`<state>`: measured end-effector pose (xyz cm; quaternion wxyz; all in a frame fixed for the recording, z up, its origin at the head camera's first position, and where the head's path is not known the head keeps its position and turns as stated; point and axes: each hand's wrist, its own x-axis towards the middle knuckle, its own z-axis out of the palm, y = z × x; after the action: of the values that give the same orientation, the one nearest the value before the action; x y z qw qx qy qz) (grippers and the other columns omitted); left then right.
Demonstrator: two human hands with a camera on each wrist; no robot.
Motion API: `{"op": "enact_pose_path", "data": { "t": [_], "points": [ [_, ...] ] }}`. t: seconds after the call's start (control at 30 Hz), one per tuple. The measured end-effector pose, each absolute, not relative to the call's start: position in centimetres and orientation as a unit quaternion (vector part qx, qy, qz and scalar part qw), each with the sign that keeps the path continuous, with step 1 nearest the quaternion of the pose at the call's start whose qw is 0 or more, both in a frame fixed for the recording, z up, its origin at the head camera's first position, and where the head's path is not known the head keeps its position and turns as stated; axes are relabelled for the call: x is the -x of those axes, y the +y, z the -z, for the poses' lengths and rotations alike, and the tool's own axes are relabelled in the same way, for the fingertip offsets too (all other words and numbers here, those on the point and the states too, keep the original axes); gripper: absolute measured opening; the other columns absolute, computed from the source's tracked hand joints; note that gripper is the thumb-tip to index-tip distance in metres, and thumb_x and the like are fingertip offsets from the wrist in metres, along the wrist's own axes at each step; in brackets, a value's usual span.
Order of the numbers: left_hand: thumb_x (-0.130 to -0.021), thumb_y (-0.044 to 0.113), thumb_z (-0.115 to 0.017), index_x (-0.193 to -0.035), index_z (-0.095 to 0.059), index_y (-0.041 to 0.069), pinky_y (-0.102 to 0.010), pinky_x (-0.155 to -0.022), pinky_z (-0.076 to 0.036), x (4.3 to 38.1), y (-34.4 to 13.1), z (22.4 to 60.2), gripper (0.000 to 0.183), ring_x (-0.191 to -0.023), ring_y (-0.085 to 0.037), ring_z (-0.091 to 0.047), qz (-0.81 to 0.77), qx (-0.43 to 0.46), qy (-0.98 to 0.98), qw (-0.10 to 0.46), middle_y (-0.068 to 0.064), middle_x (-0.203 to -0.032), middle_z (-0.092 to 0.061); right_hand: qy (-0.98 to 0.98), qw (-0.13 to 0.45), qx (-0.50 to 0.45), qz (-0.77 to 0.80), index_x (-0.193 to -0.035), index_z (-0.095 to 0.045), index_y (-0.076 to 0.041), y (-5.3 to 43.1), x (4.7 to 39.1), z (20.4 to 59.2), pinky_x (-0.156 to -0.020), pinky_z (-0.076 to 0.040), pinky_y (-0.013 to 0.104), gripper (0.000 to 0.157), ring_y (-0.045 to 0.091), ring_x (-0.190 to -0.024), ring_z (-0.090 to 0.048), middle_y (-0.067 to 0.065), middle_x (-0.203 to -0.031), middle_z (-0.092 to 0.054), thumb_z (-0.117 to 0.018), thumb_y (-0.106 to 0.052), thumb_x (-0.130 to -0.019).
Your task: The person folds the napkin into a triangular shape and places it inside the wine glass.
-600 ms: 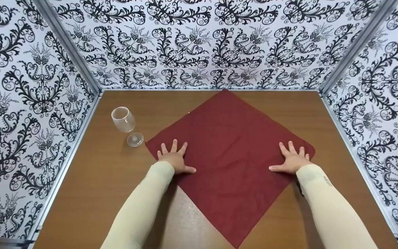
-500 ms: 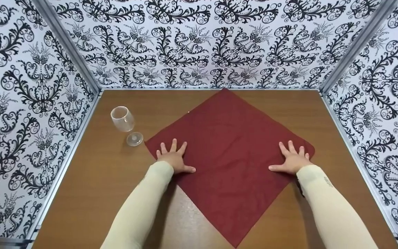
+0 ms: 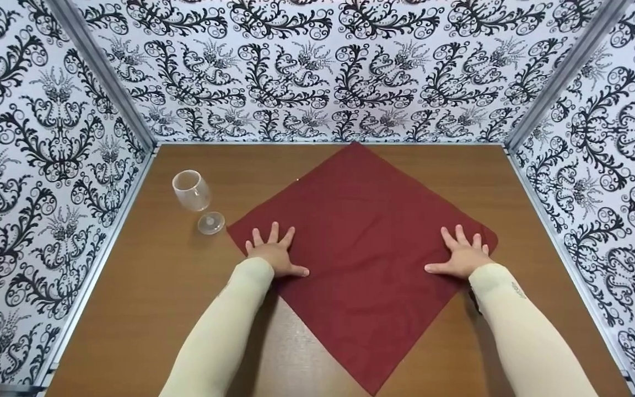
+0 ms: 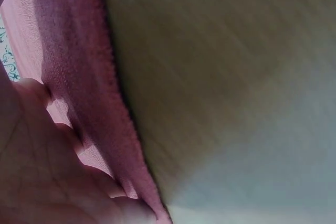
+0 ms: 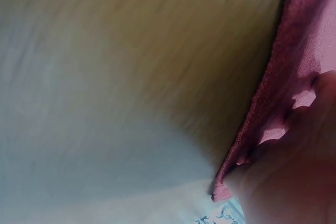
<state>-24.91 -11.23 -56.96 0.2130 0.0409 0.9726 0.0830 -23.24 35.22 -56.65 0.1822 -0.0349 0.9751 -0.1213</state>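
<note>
A dark red cloth napkin (image 3: 361,231) lies spread flat as a diamond, one corner toward the back wall and one toward the front. My left hand (image 3: 273,256) rests on its left part with fingers spread and straight. On the right part of the napkin, my right hand (image 3: 463,256) lies the same way, thumb pointing inward. In the left wrist view the fingertips (image 4: 134,211) touch the cloth close to its edge. The right wrist view shows the right hand's fingers (image 5: 241,179) on the cloth beside its hem. Faint creases cross the middle of the napkin.
A clear stemmed wine glass (image 3: 192,193) stands on the wooden table (image 3: 146,286), just left of the napkin's left corner. Patterned black-and-white wall panels (image 3: 317,71) with metal posts (image 3: 102,71) enclose the back and sides.
Both hands stay in place on the napkin. The whole head view has shifted slightly, so everything sits a little further left.
</note>
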Motion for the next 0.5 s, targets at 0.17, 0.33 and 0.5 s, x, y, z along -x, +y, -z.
{"op": "enact_pose_path", "data": {
  "t": [0.17,0.33,0.5],
  "points": [
    [-0.050,0.087,-0.058,-0.146,-0.004,0.043,-0.068,-0.105,-0.009,24.69,-11.21,56.59,0.119,-0.137,-0.052,0.008,-0.082,-0.043,0.974,0.205,-0.003,-0.157,0.010,0.976,0.178,0.033,0.123,-0.150,-0.006,-0.016,35.10,23.27,56.52,-0.097,-0.002,0.075,0.119,0.064,-0.129,0.009,0.026,-0.153,0.006,-0.057,-0.080,-0.063],
    [-0.052,0.085,-0.058,-0.147,-0.003,0.042,-0.068,-0.105,-0.009,24.44,-11.22,56.54,0.118,-0.137,-0.052,0.007,-0.081,-0.043,0.973,0.210,-0.003,-0.157,0.010,0.974,0.184,0.033,0.125,-0.150,-0.005,-0.015,35.05,23.23,56.55,-0.097,-0.001,0.075,0.119,0.064,-0.128,0.010,0.027,-0.152,0.007,-0.057,-0.079,-0.064],
    [-0.052,0.086,-0.058,-0.147,-0.003,0.042,-0.068,-0.106,-0.009,24.43,-11.21,56.53,0.118,-0.137,-0.052,0.008,-0.080,-0.042,0.974,0.209,-0.003,-0.157,0.010,0.974,0.187,0.032,0.124,-0.150,-0.004,-0.015,34.99,23.19,56.64,-0.097,-0.001,0.075,0.119,0.064,-0.128,0.010,0.026,-0.152,0.008,-0.056,-0.079,-0.064]
  ]
}}
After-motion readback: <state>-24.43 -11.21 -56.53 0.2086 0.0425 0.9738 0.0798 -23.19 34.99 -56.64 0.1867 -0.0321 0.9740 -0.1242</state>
